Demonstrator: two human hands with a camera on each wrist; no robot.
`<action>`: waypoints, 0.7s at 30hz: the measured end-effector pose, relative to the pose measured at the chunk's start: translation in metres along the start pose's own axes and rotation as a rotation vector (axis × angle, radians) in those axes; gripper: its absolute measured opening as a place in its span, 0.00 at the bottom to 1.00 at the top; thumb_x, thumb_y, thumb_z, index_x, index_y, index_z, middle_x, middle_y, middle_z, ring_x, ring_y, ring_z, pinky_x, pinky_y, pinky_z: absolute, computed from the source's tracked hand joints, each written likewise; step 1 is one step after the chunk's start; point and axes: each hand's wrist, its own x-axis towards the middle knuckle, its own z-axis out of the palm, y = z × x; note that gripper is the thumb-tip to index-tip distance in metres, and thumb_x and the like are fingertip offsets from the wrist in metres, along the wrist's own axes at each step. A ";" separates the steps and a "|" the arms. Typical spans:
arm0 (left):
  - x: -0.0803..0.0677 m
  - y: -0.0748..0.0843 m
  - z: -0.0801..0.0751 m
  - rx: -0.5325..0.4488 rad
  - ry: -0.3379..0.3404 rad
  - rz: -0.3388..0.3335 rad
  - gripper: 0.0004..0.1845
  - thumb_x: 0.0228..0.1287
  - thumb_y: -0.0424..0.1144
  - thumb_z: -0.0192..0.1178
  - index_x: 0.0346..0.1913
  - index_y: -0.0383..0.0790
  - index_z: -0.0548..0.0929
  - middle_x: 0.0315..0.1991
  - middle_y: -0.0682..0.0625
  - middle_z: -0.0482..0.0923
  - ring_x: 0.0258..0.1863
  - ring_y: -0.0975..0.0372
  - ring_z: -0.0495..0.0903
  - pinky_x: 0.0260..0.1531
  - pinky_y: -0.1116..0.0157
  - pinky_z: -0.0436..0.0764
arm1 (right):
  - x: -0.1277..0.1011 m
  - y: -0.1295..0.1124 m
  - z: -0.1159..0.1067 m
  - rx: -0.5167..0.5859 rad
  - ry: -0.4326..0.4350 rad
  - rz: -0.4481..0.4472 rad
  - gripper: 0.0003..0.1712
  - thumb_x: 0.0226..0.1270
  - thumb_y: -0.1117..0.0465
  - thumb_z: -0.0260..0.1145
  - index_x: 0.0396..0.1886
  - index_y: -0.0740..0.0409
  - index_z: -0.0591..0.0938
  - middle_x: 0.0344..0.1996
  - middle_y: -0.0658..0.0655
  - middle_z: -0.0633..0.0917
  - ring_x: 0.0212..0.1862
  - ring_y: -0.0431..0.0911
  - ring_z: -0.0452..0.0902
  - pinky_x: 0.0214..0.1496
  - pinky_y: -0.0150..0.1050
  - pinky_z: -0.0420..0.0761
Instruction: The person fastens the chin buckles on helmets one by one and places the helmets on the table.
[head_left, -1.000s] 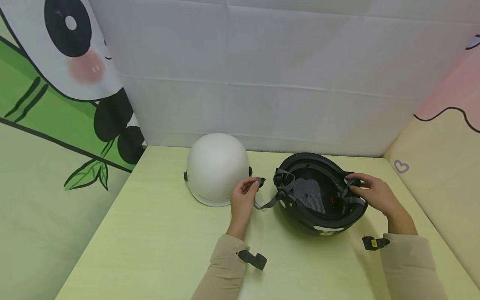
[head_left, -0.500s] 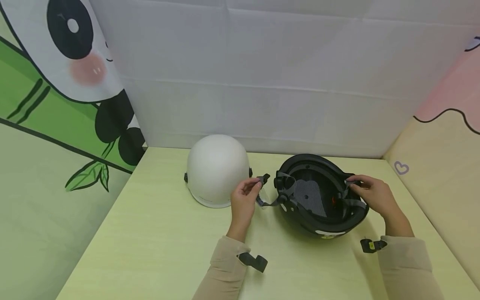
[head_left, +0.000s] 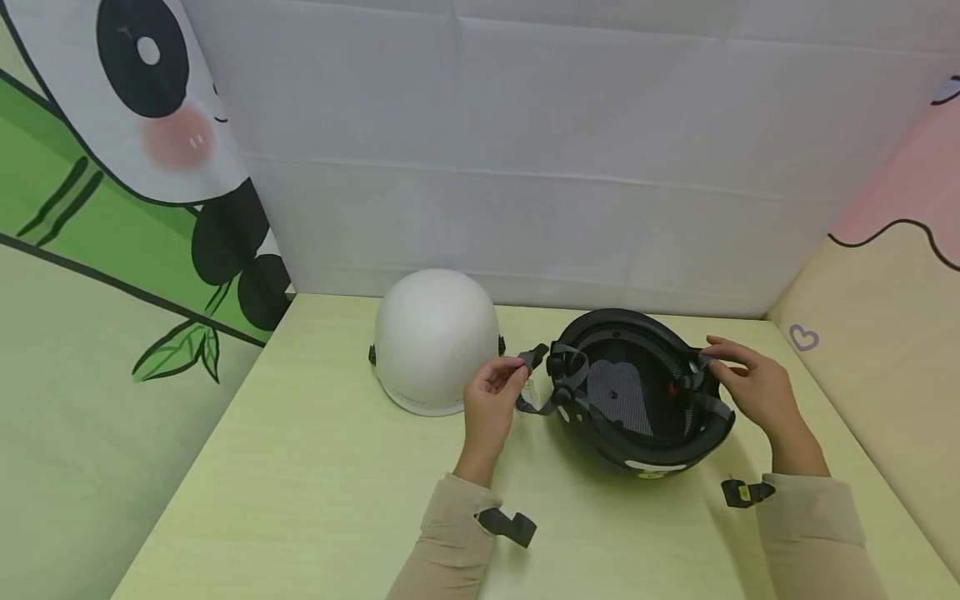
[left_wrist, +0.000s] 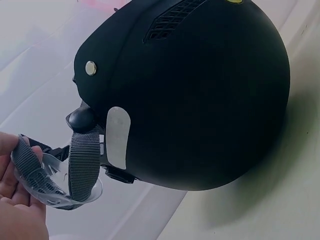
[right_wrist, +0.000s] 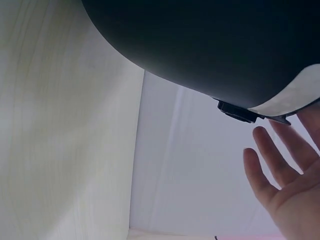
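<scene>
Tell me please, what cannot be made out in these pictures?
White helmet: inside, hidden by its shell in the head view.
Black helmet: yellow sticker, its details too small in the head view.
Left hand: part cut off by the left wrist view's left edge.
Right hand: part cut off by the right wrist view's right edge.

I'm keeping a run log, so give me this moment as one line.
left hand: holds gray strap; right hand: pinches black helmet at edge; black helmet: interior facing head camera; white helmet: dome up on table

The right hand point(right_wrist: 295, 192) — partly hidden — is by the helmet point(right_wrist: 195, 45).
</scene>
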 end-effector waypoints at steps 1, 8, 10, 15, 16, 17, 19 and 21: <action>0.000 0.001 0.000 -0.001 -0.001 0.005 0.08 0.57 0.24 0.59 0.37 0.21 0.76 0.34 0.42 0.78 0.33 0.61 0.78 0.36 0.67 0.77 | 0.000 0.000 0.000 -0.002 0.003 0.008 0.15 0.66 0.55 0.57 0.46 0.58 0.80 0.55 0.55 0.74 0.50 0.43 0.72 0.40 0.23 0.71; -0.002 0.006 0.004 0.050 -0.050 0.098 0.06 0.54 0.22 0.59 0.34 0.22 0.76 0.31 0.42 0.76 0.31 0.62 0.76 0.36 0.66 0.76 | -0.001 0.000 0.001 0.023 0.026 0.053 0.16 0.68 0.55 0.54 0.50 0.57 0.78 0.51 0.59 0.77 0.48 0.60 0.73 0.44 0.55 0.71; -0.003 0.008 0.006 0.068 -0.079 0.134 0.05 0.54 0.21 0.59 0.34 0.22 0.76 0.31 0.40 0.75 0.32 0.61 0.76 0.38 0.63 0.75 | -0.001 0.001 0.002 0.024 0.043 0.060 0.16 0.69 0.55 0.53 0.50 0.56 0.78 0.49 0.60 0.78 0.48 0.59 0.73 0.44 0.54 0.71; -0.006 0.014 0.010 0.184 -0.161 0.214 0.06 0.52 0.22 0.61 0.34 0.25 0.77 0.33 0.39 0.77 0.35 0.57 0.76 0.40 0.56 0.74 | -0.002 0.001 0.004 0.029 0.064 0.061 0.16 0.70 0.60 0.47 0.51 0.55 0.77 0.46 0.60 0.78 0.47 0.55 0.73 0.38 0.44 0.69; -0.007 0.014 0.010 0.217 -0.178 0.231 0.07 0.52 0.22 0.61 0.35 0.26 0.77 0.34 0.40 0.77 0.35 0.57 0.76 0.39 0.56 0.74 | -0.002 0.001 0.004 0.032 0.066 0.056 0.17 0.70 0.61 0.46 0.51 0.56 0.77 0.45 0.61 0.78 0.45 0.53 0.72 0.36 0.43 0.67; -0.008 0.015 0.011 0.249 -0.195 0.247 0.07 0.52 0.22 0.62 0.36 0.27 0.77 0.34 0.40 0.77 0.35 0.56 0.76 0.38 0.56 0.75 | -0.002 0.000 0.004 0.036 0.069 0.052 0.17 0.69 0.62 0.45 0.50 0.57 0.77 0.45 0.61 0.78 0.45 0.52 0.72 0.35 0.42 0.66; -0.008 0.011 0.011 0.303 -0.231 0.280 0.10 0.51 0.24 0.63 0.38 0.28 0.78 0.35 0.41 0.78 0.36 0.56 0.76 0.37 0.56 0.75 | -0.003 0.000 0.004 0.047 0.069 0.051 0.17 0.69 0.63 0.45 0.50 0.58 0.77 0.43 0.62 0.78 0.42 0.49 0.69 0.34 0.42 0.63; -0.008 0.002 0.010 0.350 -0.263 0.320 0.12 0.51 0.25 0.63 0.41 0.31 0.79 0.36 0.43 0.78 0.37 0.56 0.76 0.37 0.57 0.75 | -0.003 0.000 0.004 0.055 0.065 0.064 0.17 0.69 0.63 0.45 0.48 0.58 0.78 0.42 0.62 0.78 0.38 0.47 0.67 0.32 0.41 0.60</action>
